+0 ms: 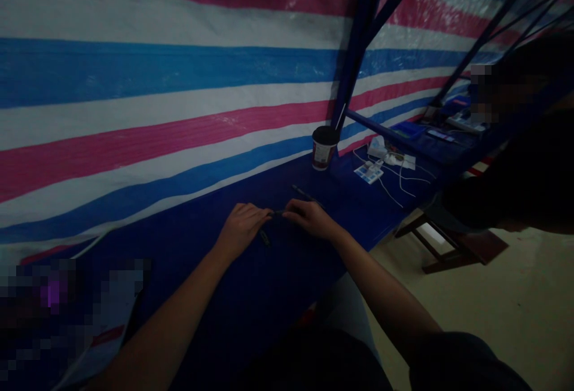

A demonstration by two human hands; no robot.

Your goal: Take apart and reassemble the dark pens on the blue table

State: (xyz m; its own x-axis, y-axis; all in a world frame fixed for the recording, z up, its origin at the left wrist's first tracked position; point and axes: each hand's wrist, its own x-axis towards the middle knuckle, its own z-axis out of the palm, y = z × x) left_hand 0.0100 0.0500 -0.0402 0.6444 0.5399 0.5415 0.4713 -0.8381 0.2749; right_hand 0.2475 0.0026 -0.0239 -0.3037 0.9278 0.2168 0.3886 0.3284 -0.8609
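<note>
My left hand [244, 226] and my right hand [310, 216] meet over the blue table, each with fingers pinched. Between their fingertips runs a short, thin dark stick [277, 213], gripped at both ends; its kind is too dim to make out. Just under my left fingertips a small dark piece [265, 237] with faint pale marks shows, and whether it touches the hand I cannot tell. Behind my right hand a slim dark pen-like rod [307, 194] lies on the table, partly hidden by the hand.
A paper cup [323, 150] with a stick in it stands near the striped sheet [179, 122]. White cables and paper cards [370, 171] lie at the right, past a dark metal post [352, 62]. Another person [529, 158] sits at the right, beside a wooden stool [466, 250].
</note>
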